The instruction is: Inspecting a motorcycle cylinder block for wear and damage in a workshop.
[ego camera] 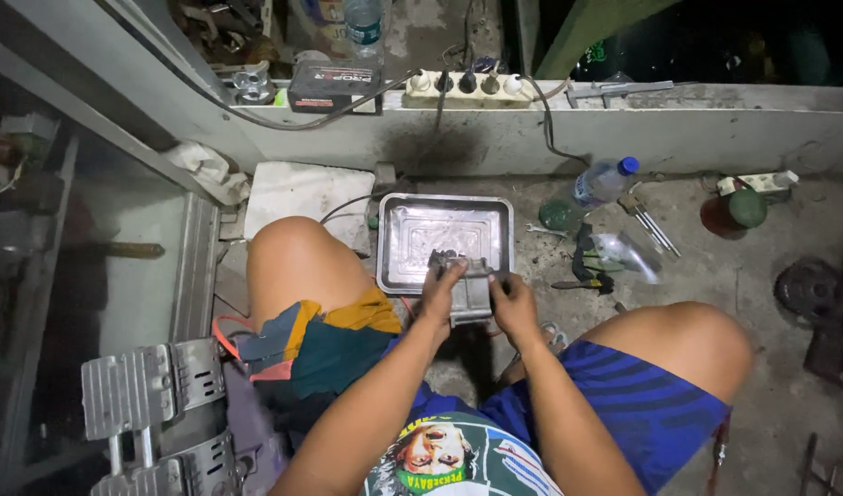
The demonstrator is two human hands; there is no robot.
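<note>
Head view | metal part (469,287) clasped between left hand (440,296) and right hand (513,308) fingers | over tray (403,230) edge

A silver-grey metal part (467,287) sat at the near edge of a shiny silver tray (412,230). Right of the tray lay a clear bottle (598,186) with a blue cap and a red jar (732,211) with a green lid. Below the tray, shorts (637,404) were blue with darker stripes.
</note>
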